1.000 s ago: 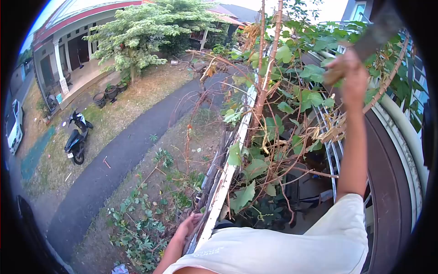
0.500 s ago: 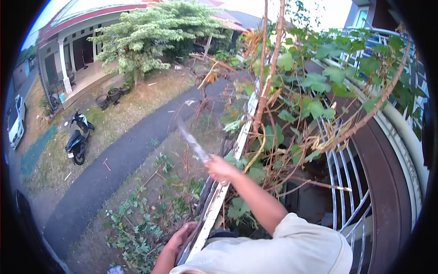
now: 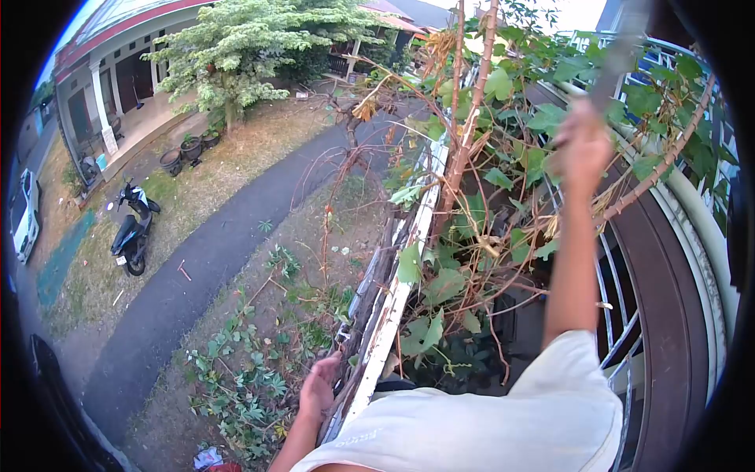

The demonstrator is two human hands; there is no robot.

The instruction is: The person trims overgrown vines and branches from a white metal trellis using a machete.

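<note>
My right hand (image 3: 583,145) is raised at the upper right, closed around the handle of a machete (image 3: 621,59). The blade points upward and is smeared by motion. Below and left of that hand are the leafy vines and brown stems (image 3: 472,228) of a climbing plant. Two thick upright stems (image 3: 465,134) rise beside a white-painted beam (image 3: 397,303) with peeling paint. Against the outer side of the beam, my left hand (image 3: 318,385) is open with nothing visible in it, its fingers extended.
Metal railings (image 3: 617,275) and a brown curved edge (image 3: 657,315) lie to the right. Far below are cut leafy branches (image 3: 244,385), a paved path (image 3: 197,244), a motorbike (image 3: 134,232), a white car (image 3: 27,216), potted plants (image 3: 191,148) and a bushy tree (image 3: 232,59).
My right hand has swung the machete from the beam's left side up to the upper right. My left hand has shifted slightly up along the beam, and its fingers show more.
</note>
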